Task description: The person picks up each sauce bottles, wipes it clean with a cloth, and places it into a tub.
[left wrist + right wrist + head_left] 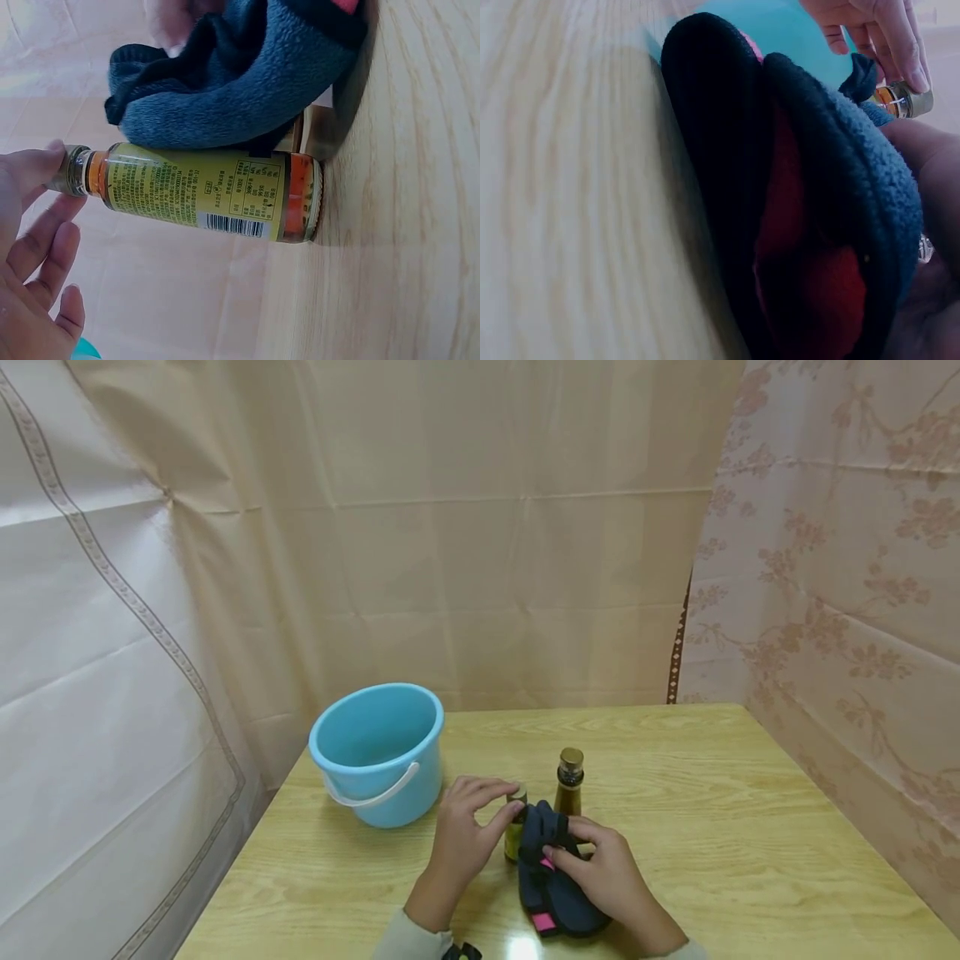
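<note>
My left hand (463, 833) pinches the cap of a small glass bottle (176, 184) between thumb and forefinger. The bottle has a yellow-green label with a barcode and orange-red contents, and it stands upright on the table. Just right of it, my right hand (609, 870) grips a dark blue fleecy fabric item (562, 897) with pink patches. In the right wrist view its opening shows a red-pink lining (821, 300); its exact kind is unclear. The fabric touches or nearly touches the bottle and hides part of it in the head view.
A taller brown bottle (570, 774) with a gold cap stands behind the fabric item, its lower part hidden. At the left of the wooden table (720, 827) is a light blue bucket (412, 789) with a white handle. Curtains (480, 552) hang behind and at both sides.
</note>
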`<move>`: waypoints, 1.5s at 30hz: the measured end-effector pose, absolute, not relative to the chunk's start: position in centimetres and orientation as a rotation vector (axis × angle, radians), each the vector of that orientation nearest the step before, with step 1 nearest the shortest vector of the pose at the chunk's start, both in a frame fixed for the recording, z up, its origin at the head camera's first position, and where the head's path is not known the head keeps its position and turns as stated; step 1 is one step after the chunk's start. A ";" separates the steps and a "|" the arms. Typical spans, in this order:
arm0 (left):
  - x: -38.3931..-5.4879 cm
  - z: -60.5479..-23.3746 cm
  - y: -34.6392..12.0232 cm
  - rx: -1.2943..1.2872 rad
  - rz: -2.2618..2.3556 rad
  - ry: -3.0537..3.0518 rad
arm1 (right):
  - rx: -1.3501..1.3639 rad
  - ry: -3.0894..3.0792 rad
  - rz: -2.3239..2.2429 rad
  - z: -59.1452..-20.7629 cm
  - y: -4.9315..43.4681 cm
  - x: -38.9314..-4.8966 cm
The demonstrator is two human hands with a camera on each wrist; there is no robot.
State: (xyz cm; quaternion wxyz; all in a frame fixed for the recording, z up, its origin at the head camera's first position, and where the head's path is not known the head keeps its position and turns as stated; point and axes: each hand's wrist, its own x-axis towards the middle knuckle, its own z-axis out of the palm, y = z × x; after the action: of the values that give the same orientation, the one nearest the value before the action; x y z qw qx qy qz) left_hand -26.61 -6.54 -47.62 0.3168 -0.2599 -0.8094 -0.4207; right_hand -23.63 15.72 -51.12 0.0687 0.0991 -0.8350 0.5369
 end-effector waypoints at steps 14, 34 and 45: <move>-26.6 -47.6 -6.6 -0.688 -1.113 -2.135 | 0.309 -2.628 1.579 -51.7 16.0 -23.8; -26.5 -47.8 -6.2 -0.614 -1.157 -2.151 | 0.277 -2.583 1.562 -51.7 15.6 -23.7; -26.4 -47.7 -6.3 -0.643 -1.133 -2.139 | 0.309 -2.444 1.683 -51.0 15.5 -23.2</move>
State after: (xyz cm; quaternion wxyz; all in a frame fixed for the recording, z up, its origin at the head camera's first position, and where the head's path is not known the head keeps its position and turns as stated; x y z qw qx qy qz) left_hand -26.44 -6.28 -47.69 0.3132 -0.2439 -0.8111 -0.4295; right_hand -23.22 15.53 -50.98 0.0789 0.1033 -0.8167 0.5623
